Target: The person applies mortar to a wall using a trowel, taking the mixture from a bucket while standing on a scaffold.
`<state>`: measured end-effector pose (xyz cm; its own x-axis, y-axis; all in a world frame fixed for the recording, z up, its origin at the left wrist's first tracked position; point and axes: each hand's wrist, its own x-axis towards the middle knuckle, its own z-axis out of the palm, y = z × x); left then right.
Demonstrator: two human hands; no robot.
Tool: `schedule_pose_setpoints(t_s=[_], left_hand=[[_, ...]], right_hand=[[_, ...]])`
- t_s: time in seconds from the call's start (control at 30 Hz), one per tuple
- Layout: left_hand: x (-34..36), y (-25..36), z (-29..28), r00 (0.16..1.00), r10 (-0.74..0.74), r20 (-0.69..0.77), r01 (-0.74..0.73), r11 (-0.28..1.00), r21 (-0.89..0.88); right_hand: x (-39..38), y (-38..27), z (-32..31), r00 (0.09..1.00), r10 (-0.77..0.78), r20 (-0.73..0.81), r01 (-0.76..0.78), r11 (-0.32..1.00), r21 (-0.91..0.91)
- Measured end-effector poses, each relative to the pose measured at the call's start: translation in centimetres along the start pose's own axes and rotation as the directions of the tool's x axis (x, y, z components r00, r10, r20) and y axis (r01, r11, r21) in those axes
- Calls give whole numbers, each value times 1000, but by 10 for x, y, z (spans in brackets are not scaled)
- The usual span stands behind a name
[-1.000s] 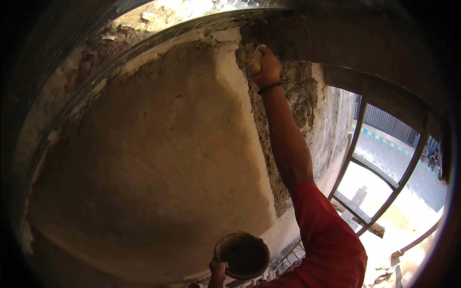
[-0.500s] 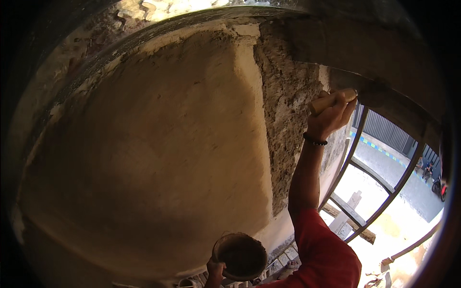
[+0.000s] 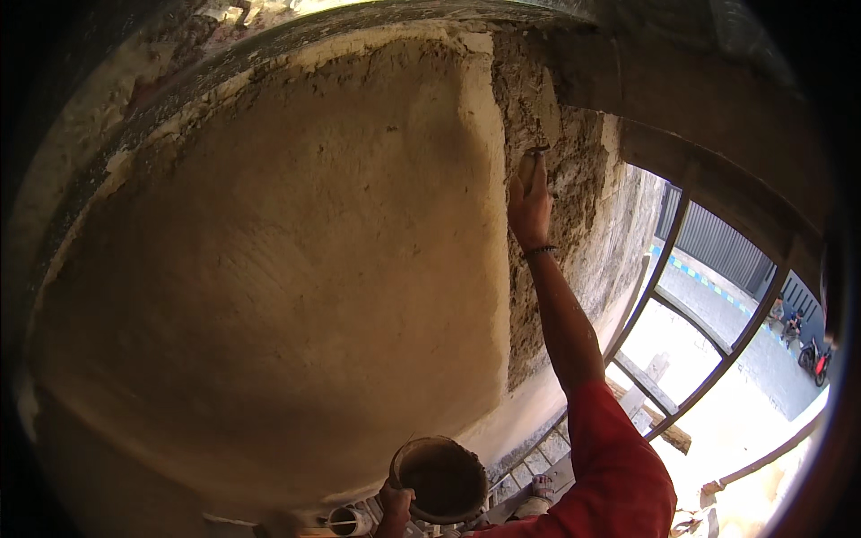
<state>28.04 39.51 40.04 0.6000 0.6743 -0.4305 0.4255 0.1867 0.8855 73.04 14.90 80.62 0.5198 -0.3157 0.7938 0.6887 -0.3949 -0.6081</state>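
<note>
My right hand (image 3: 531,212) is raised against the wall, wrapped round the wooden handle of a trowel (image 3: 529,165). Only a thin edge of its blade shows, close to the rough, dark strip of wall (image 3: 574,170). To the left of that strip spreads a broad area of smooth brown plaster (image 3: 296,269), bordered by a pale vertical band (image 3: 482,99). Low in the picture, my left hand (image 3: 395,502) grips the rim of a round mortar bowl (image 3: 395,462). The bowl's inside is dark, so how much it holds is hard to make out.
On the right stands a metal bar frame (image 3: 647,309), with a bright street beyond it. A grey gate (image 3: 717,235), people and a motorbike (image 3: 814,361) are out there. Below are a white bucket (image 3: 348,520) and a wooden beam (image 3: 673,438). A dark beam overhangs the wall top.
My right hand has moved left with the trowel, from the wall's right edge to the rough strip beside the pale band. The bowl stays low in my left hand, little changed.
</note>
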Motion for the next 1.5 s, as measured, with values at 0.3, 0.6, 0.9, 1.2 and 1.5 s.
schedule_pose_setpoints(t_s=[0.3, 0.6, 0.9, 1.2, 1.5], left_hand=[[-15, 40, 34, 996, 40, 76, -36, 997, -61], [-29, 143, 113, 941, 181, 288, -185, 983, -14], [-31, 211, 159, 731, 466, 499, -484, 869, -103], [-40, 209, 172, 664, 541, 517, -643, 765, 25], [-42, 206, 193, 607, 530, 592, -641, 767, -30]], right_hand=[[-207, 42, -148, 584, 436, 685, -625, 780, 35], [-273, 35, -247, 13, 106, 994, 212, 972, -106], [-267, 17, -197, 117, 241, 963, 518, 813, -266], [-218, 3, -239, -57, 250, 967, 527, 830, -184], [-262, 60, -234, -481, 339, 808, -261, 825, -502]])
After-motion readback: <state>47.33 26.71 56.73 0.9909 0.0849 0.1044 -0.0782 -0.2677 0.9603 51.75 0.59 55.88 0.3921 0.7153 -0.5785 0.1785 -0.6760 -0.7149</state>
